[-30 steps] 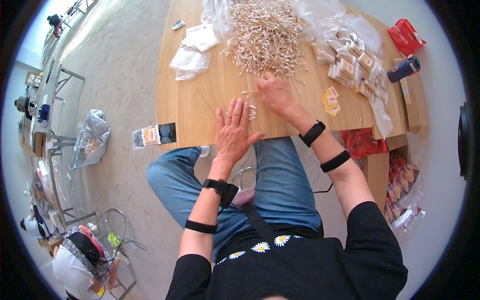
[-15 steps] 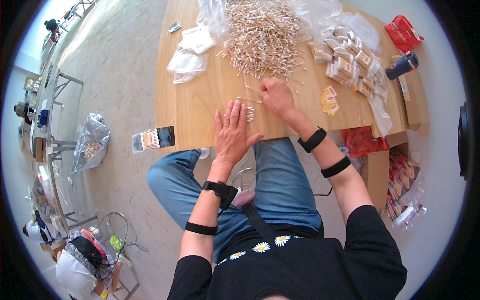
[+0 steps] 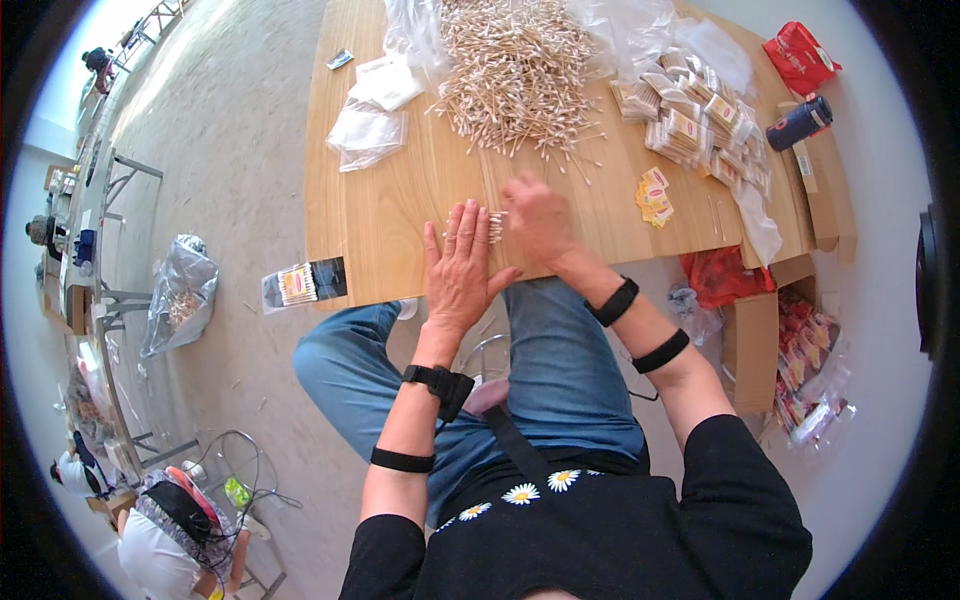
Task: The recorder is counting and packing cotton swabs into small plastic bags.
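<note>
My left hand [image 3: 462, 262] lies flat on the wooden table [image 3: 400, 230], fingers stretched out over a small row of cotton swabs [image 3: 495, 228]. Their white tips stick out to the right of its fingers. Close by on the right, my right hand [image 3: 540, 222] is smeared by motion, so I cannot make out its fingers or anything in them. Beyond both hands spreads a large pile of loose cotton swabs [image 3: 515, 75]. A small stack of yellow and white cards [image 3: 654, 197] lies to the right of my right hand.
Packed swab bundles [image 3: 690, 130] heap at the right, near a dark blue bottle [image 3: 800, 122] and a red bag [image 3: 802, 58]. Clear plastic bags [image 3: 368, 132] lie at the left. A filled swab packet [image 3: 297, 284] rests on the near left corner. An open cardboard box [image 3: 750, 345] stands below right.
My right hand has come nearer, away from the pile and toward the swab row. Two loose swabs beside it no longer show there. My left hand stays put.
</note>
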Demonstrator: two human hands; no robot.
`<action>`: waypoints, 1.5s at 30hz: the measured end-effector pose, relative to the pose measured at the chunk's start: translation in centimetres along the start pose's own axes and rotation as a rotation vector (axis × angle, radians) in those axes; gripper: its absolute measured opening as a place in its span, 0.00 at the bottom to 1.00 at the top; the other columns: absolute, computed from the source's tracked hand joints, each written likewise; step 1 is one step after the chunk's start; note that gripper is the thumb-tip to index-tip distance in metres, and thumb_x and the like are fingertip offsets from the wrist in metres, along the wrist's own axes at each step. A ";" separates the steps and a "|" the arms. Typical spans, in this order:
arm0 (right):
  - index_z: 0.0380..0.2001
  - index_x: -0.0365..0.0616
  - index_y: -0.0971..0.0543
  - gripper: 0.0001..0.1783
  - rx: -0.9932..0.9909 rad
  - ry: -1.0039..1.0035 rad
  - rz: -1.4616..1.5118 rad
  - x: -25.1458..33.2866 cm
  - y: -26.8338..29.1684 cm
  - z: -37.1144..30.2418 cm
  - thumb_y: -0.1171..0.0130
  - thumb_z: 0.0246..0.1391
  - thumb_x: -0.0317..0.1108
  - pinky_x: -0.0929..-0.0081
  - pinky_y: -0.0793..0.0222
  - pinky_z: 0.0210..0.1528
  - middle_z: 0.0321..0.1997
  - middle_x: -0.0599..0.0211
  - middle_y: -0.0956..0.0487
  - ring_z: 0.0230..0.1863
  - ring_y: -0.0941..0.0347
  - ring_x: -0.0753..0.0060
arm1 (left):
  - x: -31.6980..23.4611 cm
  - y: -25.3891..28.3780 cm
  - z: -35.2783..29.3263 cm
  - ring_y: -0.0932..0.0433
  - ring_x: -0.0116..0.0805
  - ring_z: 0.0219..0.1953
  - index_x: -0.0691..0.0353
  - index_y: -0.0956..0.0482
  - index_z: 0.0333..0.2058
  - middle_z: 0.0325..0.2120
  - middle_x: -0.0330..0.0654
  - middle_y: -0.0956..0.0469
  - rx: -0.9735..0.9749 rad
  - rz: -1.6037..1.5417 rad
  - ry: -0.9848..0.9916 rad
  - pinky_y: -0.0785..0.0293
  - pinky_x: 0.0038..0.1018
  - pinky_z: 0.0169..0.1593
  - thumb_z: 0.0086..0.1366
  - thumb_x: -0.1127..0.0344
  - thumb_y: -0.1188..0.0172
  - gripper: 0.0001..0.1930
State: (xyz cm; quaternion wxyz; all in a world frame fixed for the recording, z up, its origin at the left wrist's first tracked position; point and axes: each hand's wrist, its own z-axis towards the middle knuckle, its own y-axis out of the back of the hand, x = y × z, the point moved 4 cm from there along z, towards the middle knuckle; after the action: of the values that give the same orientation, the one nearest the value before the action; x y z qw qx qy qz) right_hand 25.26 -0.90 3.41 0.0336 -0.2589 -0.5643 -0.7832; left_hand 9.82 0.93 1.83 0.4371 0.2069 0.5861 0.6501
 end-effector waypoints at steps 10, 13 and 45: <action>0.32 0.43 0.24 0.04 0.028 -0.093 -0.073 -3.0 0.8 -1.5 0.42 0.52 0.30 0.52 0.23 0.36 0.36 0.55 0.22 0.36 0.20 0.46 | -0.1 0.2 0.0 0.53 0.42 0.75 0.61 0.43 0.70 0.72 0.45 0.46 0.019 -0.006 0.012 0.62 0.55 0.74 0.59 0.35 0.41 0.49; 0.33 0.43 0.23 0.05 0.025 0.016 -0.049 -1.3 0.3 0.6 0.42 0.53 0.31 0.53 0.23 0.36 0.37 0.55 0.21 0.36 0.20 0.47 | -0.2 0.0 0.1 0.53 0.42 0.75 0.60 0.42 0.70 0.72 0.44 0.47 0.010 0.017 0.007 0.62 0.56 0.73 0.59 0.35 0.41 0.48; 0.37 0.40 0.20 0.11 -0.002 0.054 0.167 0.1 0.8 -1.8 0.39 0.48 0.29 0.53 0.30 0.51 0.44 0.53 0.23 0.50 0.27 0.47 | -0.3 -0.2 0.0 0.50 0.40 0.75 0.63 0.40 0.69 0.71 0.45 0.44 -0.037 0.037 0.000 0.63 0.60 0.72 0.57 0.33 0.42 0.49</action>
State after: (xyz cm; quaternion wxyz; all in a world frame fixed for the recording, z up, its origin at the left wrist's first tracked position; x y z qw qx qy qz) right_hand 24.79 -2.82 3.68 0.1138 -0.2840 -0.5389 -0.7848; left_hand 10.02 0.69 1.70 0.4288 0.2097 0.5702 0.6686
